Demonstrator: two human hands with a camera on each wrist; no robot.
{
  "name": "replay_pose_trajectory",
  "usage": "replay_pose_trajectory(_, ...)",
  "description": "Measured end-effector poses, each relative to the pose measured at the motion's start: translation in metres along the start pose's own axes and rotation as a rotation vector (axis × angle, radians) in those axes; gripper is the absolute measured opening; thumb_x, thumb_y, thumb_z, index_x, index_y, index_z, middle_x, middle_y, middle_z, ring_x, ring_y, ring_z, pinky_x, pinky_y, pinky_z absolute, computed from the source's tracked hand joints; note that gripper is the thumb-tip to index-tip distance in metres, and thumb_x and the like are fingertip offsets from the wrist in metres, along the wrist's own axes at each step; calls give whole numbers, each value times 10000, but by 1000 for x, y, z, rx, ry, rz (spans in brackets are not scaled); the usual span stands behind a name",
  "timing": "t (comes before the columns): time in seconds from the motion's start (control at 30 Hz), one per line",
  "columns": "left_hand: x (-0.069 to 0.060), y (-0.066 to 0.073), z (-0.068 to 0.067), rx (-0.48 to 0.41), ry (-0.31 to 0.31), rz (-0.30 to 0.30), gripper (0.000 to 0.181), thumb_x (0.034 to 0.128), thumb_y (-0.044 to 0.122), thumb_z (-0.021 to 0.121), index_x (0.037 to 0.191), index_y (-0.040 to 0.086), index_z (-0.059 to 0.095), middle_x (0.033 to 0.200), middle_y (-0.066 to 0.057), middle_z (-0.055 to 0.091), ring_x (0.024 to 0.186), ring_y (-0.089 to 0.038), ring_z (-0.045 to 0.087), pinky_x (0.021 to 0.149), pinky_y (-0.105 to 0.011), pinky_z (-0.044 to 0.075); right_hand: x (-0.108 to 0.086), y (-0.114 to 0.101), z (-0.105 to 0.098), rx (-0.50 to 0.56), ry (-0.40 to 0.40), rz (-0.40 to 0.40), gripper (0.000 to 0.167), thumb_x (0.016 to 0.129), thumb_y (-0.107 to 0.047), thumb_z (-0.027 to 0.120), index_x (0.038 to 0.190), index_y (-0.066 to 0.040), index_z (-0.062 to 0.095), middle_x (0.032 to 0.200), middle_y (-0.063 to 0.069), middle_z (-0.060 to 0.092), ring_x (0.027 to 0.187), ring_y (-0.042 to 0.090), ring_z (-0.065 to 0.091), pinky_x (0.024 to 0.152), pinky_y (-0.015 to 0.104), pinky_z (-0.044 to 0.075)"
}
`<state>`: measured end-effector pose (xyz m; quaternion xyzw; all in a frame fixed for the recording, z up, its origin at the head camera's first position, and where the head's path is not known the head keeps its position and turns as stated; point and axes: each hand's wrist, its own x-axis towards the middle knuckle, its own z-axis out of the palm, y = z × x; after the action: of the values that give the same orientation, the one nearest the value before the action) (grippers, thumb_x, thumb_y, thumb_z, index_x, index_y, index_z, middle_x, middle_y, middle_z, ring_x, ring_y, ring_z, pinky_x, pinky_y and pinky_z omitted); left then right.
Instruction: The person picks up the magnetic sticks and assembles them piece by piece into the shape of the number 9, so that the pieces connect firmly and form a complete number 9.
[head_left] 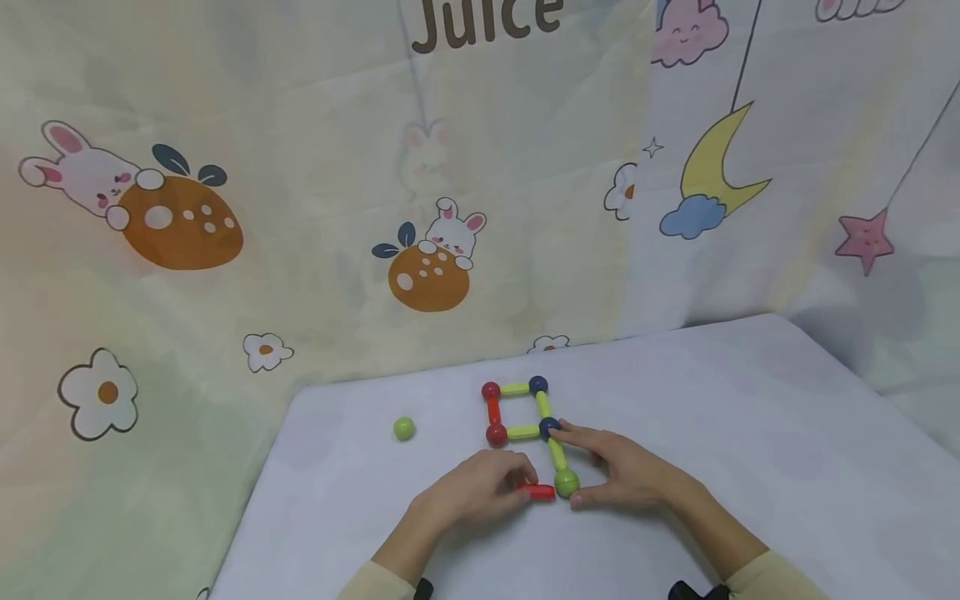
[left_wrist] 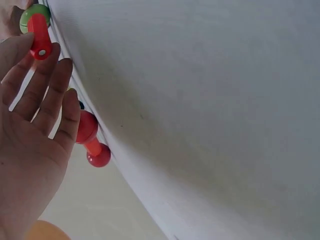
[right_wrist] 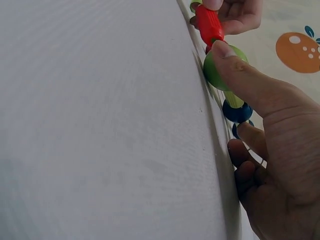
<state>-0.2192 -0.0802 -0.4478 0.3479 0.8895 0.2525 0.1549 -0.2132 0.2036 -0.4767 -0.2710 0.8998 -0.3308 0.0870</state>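
Observation:
My left hand (head_left: 480, 490) pinches a red rod (head_left: 540, 492) between thumb and fingers, its far end close beside a green ball (head_left: 567, 482). That ball ends a yellow-green rod (head_left: 557, 454) running down from a blue ball (head_left: 550, 427), part of a flat ball-and-rod frame (head_left: 523, 432). My right hand (head_left: 630, 471) grips this arm of the frame from the right, its thumb on the green ball and its index finger at the blue ball. In the right wrist view the thumb (right_wrist: 245, 75) overlaps the green ball (right_wrist: 215, 72). Whether red rod and green ball touch, I cannot tell.
The square part of the frame has two red balls (head_left: 497, 434) on its left and another blue ball (head_left: 538, 384) at its far right corner. A loose green ball (head_left: 404, 428) lies left on the white table (head_left: 330, 500). A printed cloth (head_left: 322, 208) hangs behind.

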Motion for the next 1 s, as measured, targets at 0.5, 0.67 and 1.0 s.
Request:
replay_pose_trajectory(0.5, 2, -1, -2, -4, 6, 7, 183, 954, 248, 728, 1134, 263, 699, 898, 192, 641, 822, 22, 572, 813, -193, 514, 2, 0, 0, 8, -5, -1, 891, 800, -637, 785, 1566, -368, 417, 1649, 17, 365, 1364, 249, 517, 1006, 413, 518)
replay_pose_trajectory(0.67, 3, -1, -1, 10, 16, 13, 175, 954, 238, 724, 1125, 262, 699, 891, 191, 640, 818, 23, 572, 811, -194, 512, 1, -1, 0, 22, -8, 25, 889, 797, -628, 795, 1561, -361, 428, 1634, 42, 394, 1287, 226, 543, 955, 377, 530)
replay_pose_trajectory(1.0, 1, -5, 0, -6, 19, -39, 256, 952, 245, 726, 1198, 241, 659, 963, 171, 690, 872, 31, 611, 879, -237, 536, 0, -5, 5, 65, 81, -5, 768, 798, -575, 825, 1466, -312, 553, 1304, -40, 497, 939, 138, 519, 749, 237, 483)
